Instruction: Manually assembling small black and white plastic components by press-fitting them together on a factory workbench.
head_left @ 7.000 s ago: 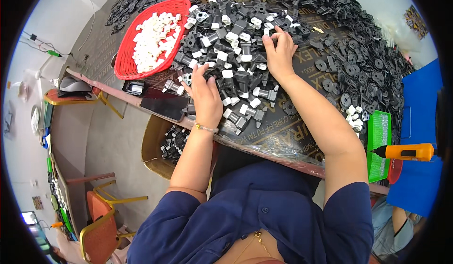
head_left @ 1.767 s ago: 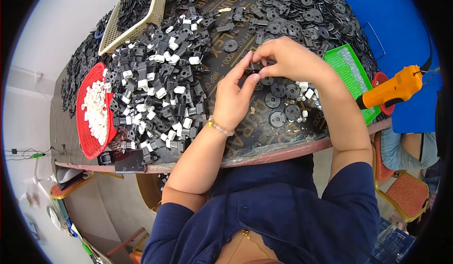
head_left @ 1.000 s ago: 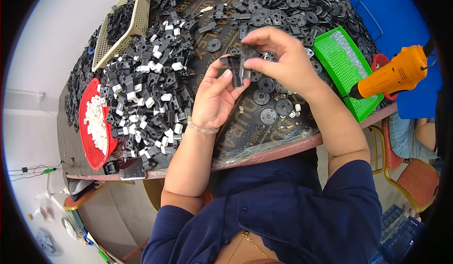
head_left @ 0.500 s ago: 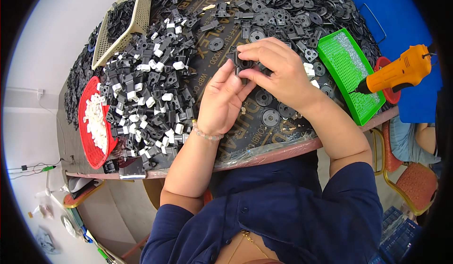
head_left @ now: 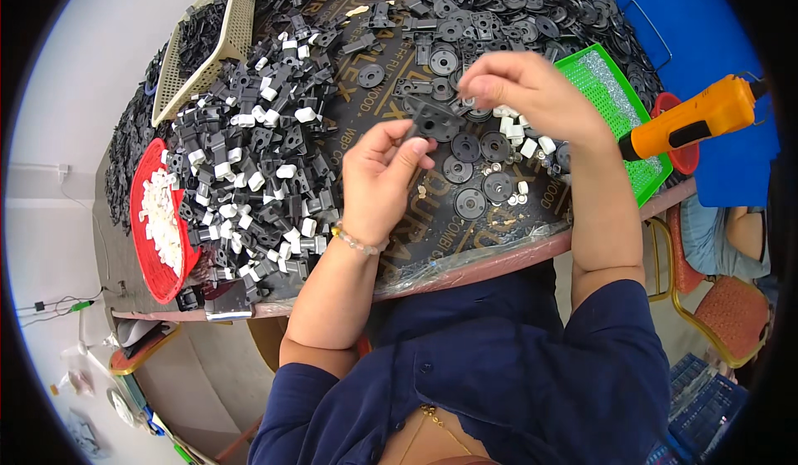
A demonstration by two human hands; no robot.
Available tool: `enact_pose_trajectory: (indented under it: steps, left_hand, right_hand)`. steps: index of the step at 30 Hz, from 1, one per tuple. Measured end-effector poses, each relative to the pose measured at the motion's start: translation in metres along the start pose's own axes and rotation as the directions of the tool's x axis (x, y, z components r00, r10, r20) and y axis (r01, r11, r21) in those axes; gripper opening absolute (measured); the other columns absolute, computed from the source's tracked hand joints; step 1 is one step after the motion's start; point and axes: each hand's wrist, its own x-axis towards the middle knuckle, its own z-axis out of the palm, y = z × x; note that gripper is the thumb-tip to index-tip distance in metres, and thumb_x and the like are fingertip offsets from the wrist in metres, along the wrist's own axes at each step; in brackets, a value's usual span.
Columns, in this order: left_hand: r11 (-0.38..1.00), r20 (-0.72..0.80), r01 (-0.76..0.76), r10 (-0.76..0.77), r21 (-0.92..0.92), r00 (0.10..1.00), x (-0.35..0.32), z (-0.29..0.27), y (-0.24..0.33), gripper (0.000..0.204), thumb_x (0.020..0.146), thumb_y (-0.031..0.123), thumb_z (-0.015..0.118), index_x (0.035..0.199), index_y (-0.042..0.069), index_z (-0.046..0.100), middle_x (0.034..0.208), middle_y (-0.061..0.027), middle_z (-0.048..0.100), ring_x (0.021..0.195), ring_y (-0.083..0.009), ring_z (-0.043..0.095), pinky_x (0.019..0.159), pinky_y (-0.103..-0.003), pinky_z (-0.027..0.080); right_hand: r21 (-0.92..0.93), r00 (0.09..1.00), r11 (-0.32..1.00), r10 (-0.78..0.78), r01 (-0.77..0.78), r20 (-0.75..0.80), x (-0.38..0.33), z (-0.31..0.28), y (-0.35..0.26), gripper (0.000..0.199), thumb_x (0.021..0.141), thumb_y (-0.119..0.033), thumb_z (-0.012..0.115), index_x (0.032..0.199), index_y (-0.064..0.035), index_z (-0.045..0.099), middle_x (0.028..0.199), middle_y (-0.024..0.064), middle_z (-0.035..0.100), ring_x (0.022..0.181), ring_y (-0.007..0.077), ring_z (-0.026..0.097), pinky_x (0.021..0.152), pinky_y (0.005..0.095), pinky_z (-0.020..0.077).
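Observation:
My left hand (head_left: 386, 166) pinches a black plastic plate-shaped part (head_left: 434, 123) by its near edge; a round hole shows in the part. To the right of it, my right hand (head_left: 532, 95) hovers apart with fingers curled toward the thumb; whether something small sits between the fingertips is hidden. Below the right hand lie small white plastic blocks (head_left: 517, 130). Several black round discs (head_left: 470, 203) rest on the table nearer to me, with small metal pieces (head_left: 495, 168) among them.
Black parts with white caps (head_left: 249, 166) are heaped at left, beside a red basket (head_left: 141, 245) of white pieces and a beige basket (head_left: 179, 74). At right are a green tray (head_left: 640, 191) of small metal pieces and an orange power screwdriver (head_left: 694, 124). Black discs (head_left: 532, 0) pile up behind.
My right hand has come off the black part and moved right. The left hand keeps the part, now more in sight. White blocks beneath the right hand are uncovered.

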Motion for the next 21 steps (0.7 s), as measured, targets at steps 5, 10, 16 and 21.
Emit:
enact_pose_trajectory:
  steps: [5, 10, 16, 21]
  left_hand:
    - [0.871, -0.067, 0.082, -0.13, -0.485, 0.989, 0.009, -0.004, 0.0, 0.018, 0.092, 0.0, 0.065, 0.11, 0.001, 0.064, 0.104, -0.0123, 0.071, 0.089, -0.0192, 0.068, 0.076, -0.028, 0.052]
    - [0.797, -0.013, 0.06, -0.085, -0.602, 0.996, 0.013, -0.016, -0.01, 0.02, 0.089, 0.0, 0.065, 0.108, 0.006, 0.06, 0.101, -0.0082, 0.069, 0.099, -0.0211, 0.066, 0.081, -0.031, 0.05]
    - [0.794, -0.021, 0.144, -0.193, -0.591, 0.981, 0.009, -0.002, 0.009, 0.045, 0.088, 0.0, 0.066, 0.125, 0.011, 0.043, 0.106, -0.009, 0.066, 0.092, -0.0206, 0.064, 0.08, -0.032, 0.05]
    - [0.899, -0.161, -0.006, -0.073, -0.438, 0.984, 0.015, -0.012, -0.005, 0.051, 0.087, 0.0, 0.071, 0.128, 0.009, 0.044, 0.108, -0.0075, 0.065, 0.098, -0.0176, 0.063, 0.082, -0.029, 0.05]
  right_hand:
    - [-0.714, 0.982, 0.685, 0.189, -0.146, -0.02, -0.017, -0.009, 0.017, 0.023, 0.074, -0.013, 0.075, 0.091, -0.0004, 0.067, 0.081, 0.012, 0.069, 0.08, 0.0247, 0.067, 0.071, 0.0364, 0.0517]
    - [-0.727, 0.999, 0.686, 0.033, -0.042, -0.026, -0.008, -0.003, 0.025, 0.022, 0.07, -0.006, 0.076, 0.09, -0.0019, 0.068, 0.078, 0.0107, 0.068, 0.076, 0.0251, 0.067, 0.066, 0.0377, 0.0511]
    - [0.069, 0.992, 0.993, 0.101, -0.096, -0.078, 0.003, 0.029, -0.001, 0.021, 0.083, -0.007, 0.073, 0.102, -0.0011, 0.07, 0.082, 0.0025, 0.067, 0.073, 0.0081, 0.063, 0.065, 0.0237, 0.05]
    - [0.539, 0.992, 0.838, 0.123, -0.088, -0.029, 0.012, 0.066, 0.011, 0.025, 0.089, -0.004, 0.068, 0.112, 0.0047, 0.064, 0.095, 0.0111, 0.069, 0.082, 0.0163, 0.07, 0.071, 0.0266, 0.0581]
